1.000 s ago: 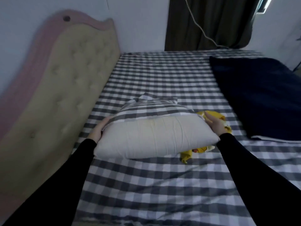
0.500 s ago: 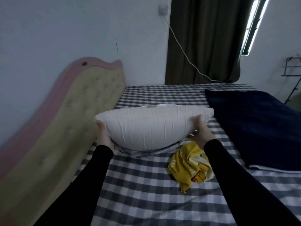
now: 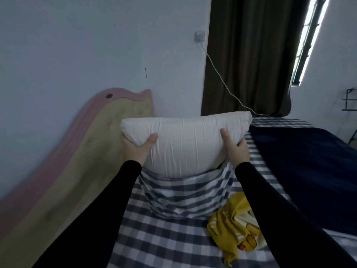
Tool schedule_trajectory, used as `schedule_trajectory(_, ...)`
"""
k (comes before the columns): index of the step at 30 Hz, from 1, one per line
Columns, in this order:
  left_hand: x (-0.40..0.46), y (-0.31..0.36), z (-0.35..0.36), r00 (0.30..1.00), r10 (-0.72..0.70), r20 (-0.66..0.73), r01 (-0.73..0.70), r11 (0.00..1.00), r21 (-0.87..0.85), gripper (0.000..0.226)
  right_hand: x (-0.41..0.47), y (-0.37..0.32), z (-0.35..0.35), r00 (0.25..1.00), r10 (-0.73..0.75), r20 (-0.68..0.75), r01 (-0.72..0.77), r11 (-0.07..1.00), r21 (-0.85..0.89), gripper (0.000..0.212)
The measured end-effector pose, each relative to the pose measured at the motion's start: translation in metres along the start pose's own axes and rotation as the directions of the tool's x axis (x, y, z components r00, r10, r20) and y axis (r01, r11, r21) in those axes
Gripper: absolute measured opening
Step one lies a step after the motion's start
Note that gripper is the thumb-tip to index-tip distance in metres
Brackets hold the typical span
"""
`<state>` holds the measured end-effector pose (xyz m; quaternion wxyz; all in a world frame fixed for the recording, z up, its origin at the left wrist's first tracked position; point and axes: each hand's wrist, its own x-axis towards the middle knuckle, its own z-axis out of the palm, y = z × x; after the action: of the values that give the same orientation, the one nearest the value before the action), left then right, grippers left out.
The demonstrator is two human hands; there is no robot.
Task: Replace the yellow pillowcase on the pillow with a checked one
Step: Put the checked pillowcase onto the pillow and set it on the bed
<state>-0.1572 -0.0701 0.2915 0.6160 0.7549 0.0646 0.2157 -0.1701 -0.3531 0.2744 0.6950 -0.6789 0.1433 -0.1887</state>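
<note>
At the far left, a padded headboard (image 3: 63,171) with a pink edge is leaning along the wall. Next to it, the left hand (image 3: 136,149) is holding the left end of the white pillow (image 3: 185,142); the grip is clamped on the pillow, with the thumb pressing into the front face and the other fingers hidden behind. The pillow is being held up in the air above the bed (image 3: 154,238), its long side level, and its upper part is bare. Its lower part is sitting inside the checked pillowcase (image 3: 183,196), which is hanging down from the pillow and whose bottom is reaching the checked sheet of the bed. The right hand (image 3: 234,149) is holding the right end of the pillow, with the thumb lying on the front face and the fingers wrapping around the side, so this grip is also clamped on the pillow. Both arms are wearing black sleeves (image 3: 289,219). Below the right forearm, the yellow pillowcase (image 3: 231,227) is lying crumpled on the bed, just beside the checked one. Further right, a dark blue blanket (image 3: 309,171) is covering the bed. Behind it, a dark curtain (image 3: 249,55) is hanging, and a white cable (image 3: 222,78) is running from a wall socket (image 3: 200,36) down toward the bed.
</note>
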Motion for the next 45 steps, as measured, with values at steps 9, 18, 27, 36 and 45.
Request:
schedule_trajectory(9, 0.013, -0.096, -0.008, 0.889, 0.243, 0.389, -0.311, 0.943, 0.121, 0.153, 0.036, 0.027, -0.005, 0.998, 0.037, -0.043, -0.034, 0.997, 0.067, 0.085)
schedule_trajectory(18, 0.052, -0.098, 0.004, 0.786, 0.400, 0.470, -0.574, 0.755, 0.317, 0.049, 0.034, 0.086, -0.025, 0.862, -0.402, 0.310, 0.501, 0.574, -0.648, 0.024)
schedule_trajectory(27, 0.059, -0.065, 0.005, 0.655, 0.562, 0.505, -0.753, 0.432, 0.496, 0.019, 0.067, 0.050, -0.031, 0.570, -0.433, 0.698, 0.748, -0.080, -0.659, 0.038)
schedule_trajectory(36, 0.049, -0.027, 0.027, 0.666, -0.040, 0.745, -0.568, 0.620, 0.541, 0.035, 0.079, 0.010, -0.048, 0.753, 0.187, 0.631, 0.639, 0.018, -0.769, 0.080)
schedule_trajectory(45, 0.040, -0.001, 0.026, 0.637, -0.319, 0.701, -0.520, 0.494, 0.697, 0.064, 0.072, -0.013, -0.047, 0.632, 0.126, 0.765, 0.738, 0.203, -0.644, 0.075)
